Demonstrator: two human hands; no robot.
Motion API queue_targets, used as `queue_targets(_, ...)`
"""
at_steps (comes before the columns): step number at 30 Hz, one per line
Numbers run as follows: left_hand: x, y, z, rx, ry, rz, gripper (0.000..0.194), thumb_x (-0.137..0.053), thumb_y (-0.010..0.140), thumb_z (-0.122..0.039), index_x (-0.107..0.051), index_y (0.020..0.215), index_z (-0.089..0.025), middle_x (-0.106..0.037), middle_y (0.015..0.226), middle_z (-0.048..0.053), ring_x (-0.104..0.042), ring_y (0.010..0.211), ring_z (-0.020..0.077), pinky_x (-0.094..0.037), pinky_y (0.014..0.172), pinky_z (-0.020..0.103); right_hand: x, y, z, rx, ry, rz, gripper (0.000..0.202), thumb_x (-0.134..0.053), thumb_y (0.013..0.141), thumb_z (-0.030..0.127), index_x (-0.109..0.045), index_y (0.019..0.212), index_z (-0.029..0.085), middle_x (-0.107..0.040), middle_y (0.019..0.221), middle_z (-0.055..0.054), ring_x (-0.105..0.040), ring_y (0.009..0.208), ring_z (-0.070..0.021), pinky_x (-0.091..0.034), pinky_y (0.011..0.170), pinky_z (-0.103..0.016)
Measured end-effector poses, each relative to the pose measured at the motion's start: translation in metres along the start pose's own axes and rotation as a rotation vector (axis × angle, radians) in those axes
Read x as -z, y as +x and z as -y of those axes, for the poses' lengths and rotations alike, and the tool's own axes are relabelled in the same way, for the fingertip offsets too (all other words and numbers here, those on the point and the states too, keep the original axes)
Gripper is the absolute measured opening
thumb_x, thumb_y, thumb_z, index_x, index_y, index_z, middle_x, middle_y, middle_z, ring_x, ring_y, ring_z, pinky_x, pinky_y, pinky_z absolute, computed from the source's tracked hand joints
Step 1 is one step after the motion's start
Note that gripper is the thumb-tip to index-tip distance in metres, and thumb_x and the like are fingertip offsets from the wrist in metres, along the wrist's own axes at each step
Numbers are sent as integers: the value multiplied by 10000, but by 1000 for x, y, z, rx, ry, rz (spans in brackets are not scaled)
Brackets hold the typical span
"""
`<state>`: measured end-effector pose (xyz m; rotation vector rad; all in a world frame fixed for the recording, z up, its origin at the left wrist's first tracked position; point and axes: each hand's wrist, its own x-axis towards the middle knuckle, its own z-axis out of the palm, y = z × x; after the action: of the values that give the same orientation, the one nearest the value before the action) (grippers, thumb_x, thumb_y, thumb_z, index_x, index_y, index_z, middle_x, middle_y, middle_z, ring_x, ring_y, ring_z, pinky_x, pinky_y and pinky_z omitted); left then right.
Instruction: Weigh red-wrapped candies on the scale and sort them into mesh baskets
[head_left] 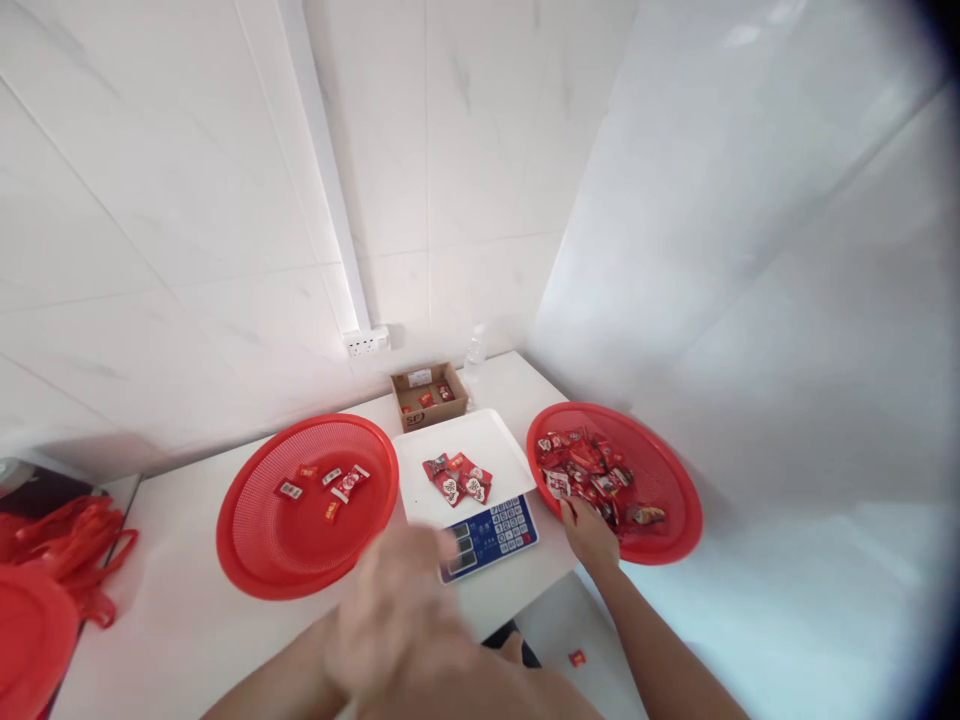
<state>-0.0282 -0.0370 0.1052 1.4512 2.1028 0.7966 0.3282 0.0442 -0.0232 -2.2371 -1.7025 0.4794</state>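
Observation:
A white scale pan [487,430] holds several small red packets [461,477], with a blue keypad panel [491,538] in front. My left hand [405,600] is smeared by motion, low in the middle near the panel's left end; what its fingers do is unclear. My right hand [590,537] is at the near left rim of the right red basket [675,480], its fingers closed at the packets [585,465] there; what they hold is too small to name. The left red basket [262,540] has several packets [349,482] lying apart inside.
A cardboard box [431,412] with packets and a clear bottle [475,350] stand behind the scale. Red plastic bags [67,540] and another red basket [34,640] lie at the far left. One packet [577,658] is on the floor. Walls rise behind and right.

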Motion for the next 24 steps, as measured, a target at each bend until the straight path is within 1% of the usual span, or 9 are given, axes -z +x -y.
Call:
queue_targets(3, -7, 25, 4, -287, 27, 79, 518, -429, 864, -457, -475, 1315, -208, -497, 1352, 122, -438, 1269, 284, -399, 1024, 446, -2, 0, -1, 30, 7, -15, 436, -285, 903, 386, -618, 1110, 197, -626, 1181, -88, -568, 1069, -229, -434, 838, -312)
queue_targets(4, -12, 33, 12, -318, 66, 121, 546, -433, 860, -442, -425, 1350, -203, -453, 1400, 131, -385, 1316, 290, -358, 1054, 462, -2, 0, -1, 30, 5, -10, 440, -280, 905, 386, -618, 1110, 195, -628, 1179, -88, -569, 1070, -230, -433, 836, -312)
queue_targets(7, -27, 43, 49, -184, 197, 259, 612, -409, 855, -416, -329, 1395, -141, -368, 1459, 182, -313, 1361, 305, -321, 1069, 480, -1, -1, -1, 24, -7, 2, 441, -278, 907, 387, -618, 1106, 188, -635, 1162, -90, -576, 1058, -234, -433, 817, -311)
queue_targets(10, -29, 34, 84, -79, 218, 323, 628, -345, 881, -429, -272, 1419, -113, -378, 1452, 192, -358, 1339, 291, -378, 1028, 446, 1, -2, 1, 11, -32, 11, 439, -280, 910, 396, -621, 1087, 183, -645, 1135, -94, -588, 1033, -238, -434, 784, -312)
queue_targets(12, -23, 26, 97, -43, 241, 304, 630, -304, 893, -442, -273, 1420, -98, -420, 1424, 190, -413, 1305, 283, -409, 998, 427, 3, -2, 2, 7, -53, 26, 446, -270, 916, 398, -625, 1078, 183, -648, 1129, -98, -593, 1022, -239, -433, 763, -310)
queue_targets(16, 0, 22, 103, -32, 370, 259, 590, -277, 897, -422, -375, 1375, -90, -511, 1352, 176, -466, 1256, 288, -392, 1001, 439, 4, -3, 4, -7, -98, 39, 459, -258, 922, 398, -632, 1083, 187, -664, 1088, -108, -618, 968, -234, -433, 713, -301)
queue_targets(20, 19, 22, 108, 29, 392, 422, 608, -279, 888, -484, -448, 1338, -111, -599, 1256, 156, -557, 1153, 292, -434, 947, 435, 5, -5, 4, 4, -137, 28, 469, -246, 928, 400, -638, 1083, 194, -662, 1091, -117, -621, 966, -226, -440, 699, -293)
queue_targets(22, 27, 21, 111, -46, 392, 482, 583, -343, 862, -511, -485, 1317, -175, -610, 1256, 116, -556, 1156, 281, -409, 981, 441, 6, -5, 5, 6, -154, 31, 472, -240, 930, 401, -642, 1067, 196, -659, 1097, -121, -616, 983, -229, -446, 704, -294)
queue_targets(24, 35, 22, 116, -131, 432, 517, 498, -375, 855, -470, -545, 1256, -228, -630, 1235, 80, -558, 1154, 272, -321, 1054, 472, 8, -6, 6, 6, -166, 43, 474, -236, 931, 397, -650, 1044, 196, -663, 1089, -123, -618, 978, -231, -447, 699, -296)
